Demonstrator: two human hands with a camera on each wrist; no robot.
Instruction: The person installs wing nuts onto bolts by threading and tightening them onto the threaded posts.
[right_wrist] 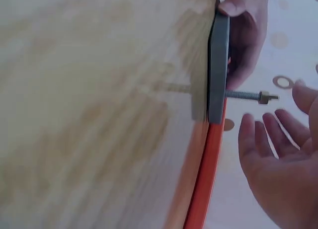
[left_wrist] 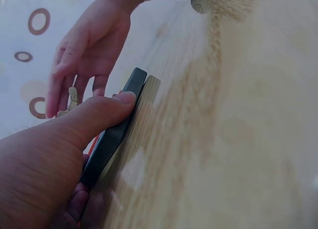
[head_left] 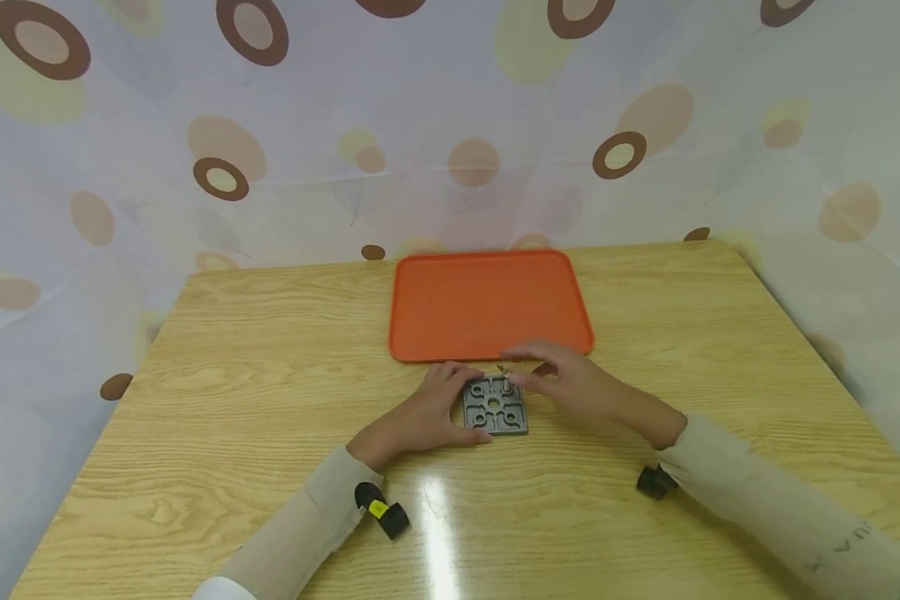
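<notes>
A square grey metal plate (head_left: 515, 421) with raised ribs and round holes lies on the wooden table. My left hand (head_left: 431, 412) grips it at its left side, the thumb on the near edge and the fingers at the far edge. From the plate's far right corner a threaded bolt (right_wrist: 242, 95) stands upright. What looks like a brass-coloured wing nut (left_wrist: 73, 97) sits at the bolt's top end. Around that end, my right hand (head_left: 573, 385) hovers with spread, slightly bent fingers; in the right wrist view they are apart from the bolt.
An orange tray (head_left: 487, 304) lies just beyond the plate, at the back of the table (head_left: 285, 350). A patterned cloth (head_left: 420, 108) with ovals hangs behind and beside the table. Each sleeve carries a black wrist device.
</notes>
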